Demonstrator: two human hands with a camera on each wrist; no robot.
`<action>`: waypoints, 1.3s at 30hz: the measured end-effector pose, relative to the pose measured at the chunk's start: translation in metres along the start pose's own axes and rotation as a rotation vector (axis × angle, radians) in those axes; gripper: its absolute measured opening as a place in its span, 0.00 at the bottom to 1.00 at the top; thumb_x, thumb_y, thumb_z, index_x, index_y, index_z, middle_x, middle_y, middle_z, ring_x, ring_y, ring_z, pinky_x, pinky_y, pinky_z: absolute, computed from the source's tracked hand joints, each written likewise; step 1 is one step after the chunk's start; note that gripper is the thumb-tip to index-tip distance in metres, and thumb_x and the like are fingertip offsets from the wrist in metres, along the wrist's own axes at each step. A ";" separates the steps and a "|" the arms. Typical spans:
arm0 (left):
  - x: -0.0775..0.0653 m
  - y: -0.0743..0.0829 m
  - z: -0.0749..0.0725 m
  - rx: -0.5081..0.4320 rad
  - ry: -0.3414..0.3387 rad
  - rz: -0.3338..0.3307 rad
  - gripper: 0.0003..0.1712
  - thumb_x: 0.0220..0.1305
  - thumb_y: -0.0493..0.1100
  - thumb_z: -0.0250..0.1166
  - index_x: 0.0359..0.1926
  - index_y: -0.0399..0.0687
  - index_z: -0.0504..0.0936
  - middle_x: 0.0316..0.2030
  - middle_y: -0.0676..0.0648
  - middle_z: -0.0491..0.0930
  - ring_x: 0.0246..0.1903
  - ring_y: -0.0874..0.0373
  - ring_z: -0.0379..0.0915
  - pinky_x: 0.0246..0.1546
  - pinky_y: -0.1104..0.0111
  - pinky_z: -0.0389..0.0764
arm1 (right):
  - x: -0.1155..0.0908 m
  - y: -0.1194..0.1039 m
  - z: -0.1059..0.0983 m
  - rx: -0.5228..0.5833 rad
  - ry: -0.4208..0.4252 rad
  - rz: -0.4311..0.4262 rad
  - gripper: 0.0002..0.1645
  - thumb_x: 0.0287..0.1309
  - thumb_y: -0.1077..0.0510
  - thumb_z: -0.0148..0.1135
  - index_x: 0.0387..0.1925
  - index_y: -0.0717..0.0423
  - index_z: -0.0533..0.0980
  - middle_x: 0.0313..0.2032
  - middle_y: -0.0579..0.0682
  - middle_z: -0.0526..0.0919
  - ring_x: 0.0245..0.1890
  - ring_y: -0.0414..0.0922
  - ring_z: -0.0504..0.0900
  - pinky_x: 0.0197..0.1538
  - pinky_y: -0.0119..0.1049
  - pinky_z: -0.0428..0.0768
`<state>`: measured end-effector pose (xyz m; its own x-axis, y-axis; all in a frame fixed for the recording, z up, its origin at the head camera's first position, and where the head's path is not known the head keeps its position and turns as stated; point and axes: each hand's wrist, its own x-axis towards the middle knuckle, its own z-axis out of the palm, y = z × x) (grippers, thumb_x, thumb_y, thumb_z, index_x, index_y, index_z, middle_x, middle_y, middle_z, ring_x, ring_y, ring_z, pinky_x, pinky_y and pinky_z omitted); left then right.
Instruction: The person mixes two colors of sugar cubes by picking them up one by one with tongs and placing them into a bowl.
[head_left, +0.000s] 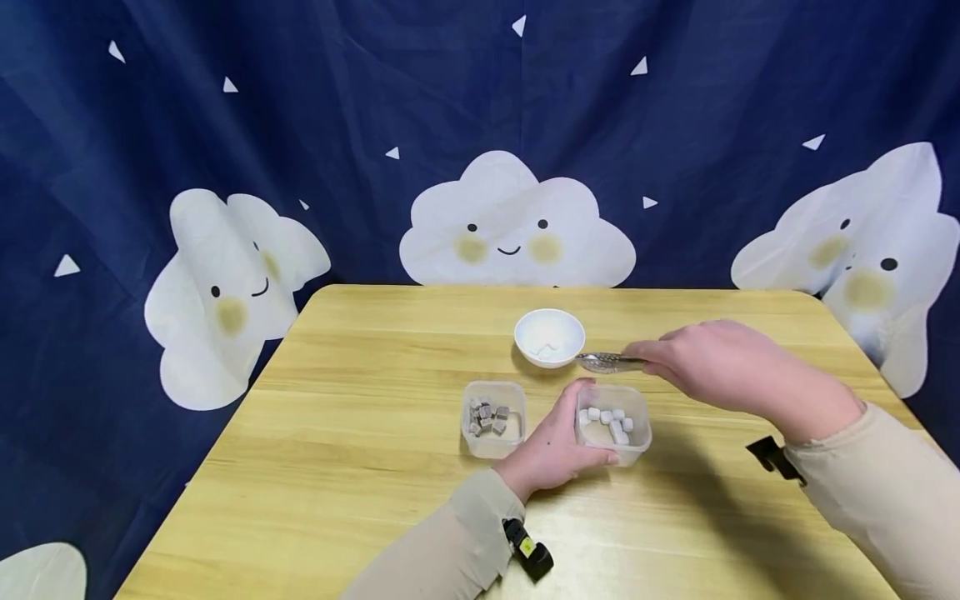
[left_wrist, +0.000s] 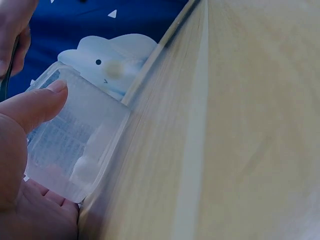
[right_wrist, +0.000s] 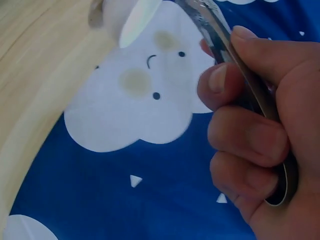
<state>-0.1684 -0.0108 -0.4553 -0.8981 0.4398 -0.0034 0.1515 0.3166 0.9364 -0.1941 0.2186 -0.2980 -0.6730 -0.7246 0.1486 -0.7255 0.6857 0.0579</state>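
My left hand (head_left: 551,446) grips a clear plastic container (head_left: 636,450) of white cubes (head_left: 606,417), thumb on the near side and fingers at the far side. In the left wrist view, the thumb (left_wrist: 42,105) lies along the container's wall. Metal tongs (head_left: 603,362) are in my right hand (head_left: 712,362), raised over the table. The right wrist view has its fingers (right_wrist: 247,132) curled round the tongs' handle, with the bent end low in the palm. The tongs' tips reach the right rim of a white bowl (head_left: 531,343), which has something white inside.
A second clear container (head_left: 491,450), holding several grey cubes (head_left: 486,418), stands just left of my left hand. All stand on a wooden table (head_left: 337,417). Behind its far edge hangs a dark blue curtain (head_left: 337,108) with smiling clouds.
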 end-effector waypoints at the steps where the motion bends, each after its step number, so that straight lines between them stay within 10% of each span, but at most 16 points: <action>1: 0.000 0.000 0.000 -0.004 0.000 -0.001 0.61 0.51 0.50 0.81 0.77 0.72 0.50 0.68 0.58 0.65 0.62 0.63 0.66 0.68 0.60 0.62 | 0.004 0.002 0.001 0.006 -0.002 0.001 0.14 0.66 0.56 0.65 0.52 0.43 0.83 0.23 0.35 0.79 0.17 0.36 0.73 0.23 0.46 0.78; 18: 0.001 -0.002 0.002 -0.013 0.000 0.018 0.62 0.51 0.48 0.81 0.78 0.64 0.50 0.66 0.57 0.67 0.61 0.63 0.67 0.67 0.62 0.62 | 0.055 0.035 0.066 0.068 -0.028 0.068 0.13 0.68 0.56 0.63 0.52 0.44 0.83 0.33 0.42 0.87 0.29 0.46 0.85 0.31 0.52 0.80; 39: 0.000 -0.002 -0.001 0.004 0.000 0.037 0.62 0.52 0.49 0.81 0.78 0.60 0.50 0.65 0.57 0.67 0.60 0.63 0.66 0.68 0.62 0.62 | 0.065 0.032 0.069 0.071 -0.039 0.056 0.15 0.66 0.56 0.65 0.53 0.49 0.82 0.30 0.45 0.85 0.27 0.47 0.83 0.30 0.53 0.80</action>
<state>-0.1691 -0.0119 -0.4565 -0.8919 0.4511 0.0311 0.1860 0.3034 0.9345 -0.2707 0.1886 -0.3547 -0.7167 -0.6885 0.1108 -0.6943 0.7195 -0.0200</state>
